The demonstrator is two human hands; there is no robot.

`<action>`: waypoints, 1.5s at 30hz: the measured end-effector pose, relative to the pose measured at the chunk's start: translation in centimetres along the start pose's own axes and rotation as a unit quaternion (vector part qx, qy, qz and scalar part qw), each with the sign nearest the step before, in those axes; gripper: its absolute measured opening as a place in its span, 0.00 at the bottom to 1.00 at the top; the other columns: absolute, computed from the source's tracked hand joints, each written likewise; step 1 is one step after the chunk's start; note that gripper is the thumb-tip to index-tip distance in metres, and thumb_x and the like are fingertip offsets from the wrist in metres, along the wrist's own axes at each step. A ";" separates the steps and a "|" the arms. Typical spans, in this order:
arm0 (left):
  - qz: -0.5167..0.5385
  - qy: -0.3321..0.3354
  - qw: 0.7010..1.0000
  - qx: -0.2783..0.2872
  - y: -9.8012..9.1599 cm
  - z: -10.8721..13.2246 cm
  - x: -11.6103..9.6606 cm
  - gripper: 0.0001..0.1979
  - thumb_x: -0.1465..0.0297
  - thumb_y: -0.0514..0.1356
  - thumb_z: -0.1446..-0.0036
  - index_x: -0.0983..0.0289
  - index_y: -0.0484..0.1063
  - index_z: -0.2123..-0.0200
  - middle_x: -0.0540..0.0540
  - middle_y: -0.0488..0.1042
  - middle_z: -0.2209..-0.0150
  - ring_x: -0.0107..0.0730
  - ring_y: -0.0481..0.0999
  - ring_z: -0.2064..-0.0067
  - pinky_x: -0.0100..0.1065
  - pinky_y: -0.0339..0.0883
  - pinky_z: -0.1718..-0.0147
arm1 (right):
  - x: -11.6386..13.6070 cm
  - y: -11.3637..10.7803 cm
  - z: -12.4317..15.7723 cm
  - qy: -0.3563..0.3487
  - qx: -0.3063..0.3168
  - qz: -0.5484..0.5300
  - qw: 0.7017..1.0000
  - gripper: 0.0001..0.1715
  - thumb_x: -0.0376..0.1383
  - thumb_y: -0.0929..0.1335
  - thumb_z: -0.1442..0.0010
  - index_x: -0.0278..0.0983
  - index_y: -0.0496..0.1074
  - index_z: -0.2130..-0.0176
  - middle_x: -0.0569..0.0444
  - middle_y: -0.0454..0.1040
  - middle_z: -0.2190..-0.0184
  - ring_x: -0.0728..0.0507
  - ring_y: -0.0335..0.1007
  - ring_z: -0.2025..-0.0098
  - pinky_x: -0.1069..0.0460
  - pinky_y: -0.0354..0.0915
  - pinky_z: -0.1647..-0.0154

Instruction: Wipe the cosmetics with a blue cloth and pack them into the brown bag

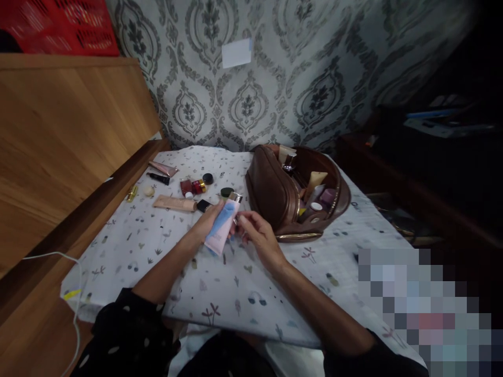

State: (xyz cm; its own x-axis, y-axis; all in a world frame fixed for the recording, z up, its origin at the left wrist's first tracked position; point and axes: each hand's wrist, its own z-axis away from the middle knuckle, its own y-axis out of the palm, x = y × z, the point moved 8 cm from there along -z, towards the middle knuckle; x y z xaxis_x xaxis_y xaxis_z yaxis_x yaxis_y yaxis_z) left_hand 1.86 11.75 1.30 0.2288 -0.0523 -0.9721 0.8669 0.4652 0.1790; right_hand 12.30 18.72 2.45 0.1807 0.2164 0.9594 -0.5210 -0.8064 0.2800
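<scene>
My left hand (208, 219) is closed around a pink and blue squeeze tube (222, 228) with a shiny silver cap, tilted over the table. Close beside the tube, my right hand (261, 238) has its fingers curled together near the tube's right edge; whatever they grip is too small to make out. Just beyond the hands sit a dark round lid or jar (227, 192) and a black cap (203, 205) belonging to a beige tube (173, 203). To the right stands an unzipped brown cosmetic bag (271, 183) holding several tubes and bottles, among them a yellow tube (316, 181).
Small cosmetics lie at the left: red nail polish bottles (192, 186), a black tube (159, 178), a pink tube (163, 168), a gold item (132, 193). A wooden panel (74, 115) borders the patterned tablecloth (243, 293). A white cable (76, 293) hangs at the left edge.
</scene>
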 end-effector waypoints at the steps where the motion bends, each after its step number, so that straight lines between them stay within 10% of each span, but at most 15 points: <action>1: -0.013 -0.016 0.999 0.036 0.6 0.2 0.2 0.36 0.35 0.56 0.51 0.66 0.74 0.71 0.54 0.74 0.81 0.31 0.72 0.82 0.30 0.66 0.82 | 0.1 0.0 0.0 -0.006 0.002 -0.004 1.000 0.28 0.56 0.74 0.49 0.36 0.74 0.60 0.60 0.66 0.76 0.51 0.60 0.75 0.57 0.57 0.80; 12: -0.002 -0.074 0.975 0.209 1.9 2.1 0.4 0.32 0.45 0.72 0.66 0.67 0.73 0.69 0.52 0.75 0.79 0.32 0.74 0.79 0.30 0.66 0.80 | 0.9 1.0 0.6 -0.049 0.032 -0.042 0.997 0.20 0.47 0.77 0.50 0.36 0.74 0.65 0.59 0.68 0.75 0.52 0.60 0.76 0.57 0.56 0.79; 19: -0.104 -0.132 0.948 0.271 2.5 3.2 0.4 0.26 0.62 0.76 0.68 0.66 0.78 0.64 0.51 0.77 0.72 0.29 0.75 0.73 0.26 0.68 0.74 | 4.1 -1.1 1.2 -0.100 -0.081 -0.059 0.990 0.23 0.49 0.76 0.50 0.39 0.63 0.68 0.60 0.71 0.74 0.54 0.55 0.82 0.58 0.53 0.85; 32: -0.152 0.058 0.983 -0.084 1.4 2.6 -1.6 0.22 0.52 0.71 0.60 0.61 0.79 0.65 0.51 0.76 0.73 0.33 0.73 0.73 0.33 0.71 0.73 | 7.2 -0.4 4.9 -0.240 -0.039 0.191 0.951 0.19 0.48 0.68 0.38 0.35 0.73 0.58 0.48 0.71 0.58 0.42 0.67 0.53 0.47 0.65 0.50; 39: -0.331 0.230 0.913 -0.060 7.4 3.6 -4.5 0.25 0.49 0.54 0.39 0.63 0.79 0.70 0.55 0.78 0.71 0.37 0.73 0.70 0.37 0.72 0.66 | 7.2 -3.0 7.7 -0.208 -0.033 0.136 0.968 0.20 0.42 0.61 0.31 0.33 0.69 0.48 0.45 0.72 0.53 0.43 0.68 0.51 0.48 0.65 0.47; 45: -0.419 0.275 0.864 -0.043 9.7 3.8 -5.5 0.21 0.50 0.63 0.45 0.62 0.75 0.59 0.53 0.77 0.67 0.37 0.74 0.67 0.33 0.69 0.68 | 6.2 -5.8 9.5 -0.122 -0.043 0.095 0.987 0.22 0.45 0.61 0.31 0.36 0.69 0.45 0.50 0.75 0.57 0.44 0.70 0.56 0.49 0.65 0.53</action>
State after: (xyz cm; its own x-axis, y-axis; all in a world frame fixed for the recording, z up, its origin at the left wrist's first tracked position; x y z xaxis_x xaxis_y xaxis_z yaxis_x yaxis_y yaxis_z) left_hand 10.68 13.20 8.99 -0.7297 0.0141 -0.6836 0.5838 0.5333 -0.6122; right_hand 24.32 19.48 6.44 0.2634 -0.0817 0.9612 -0.6314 -0.7679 0.1078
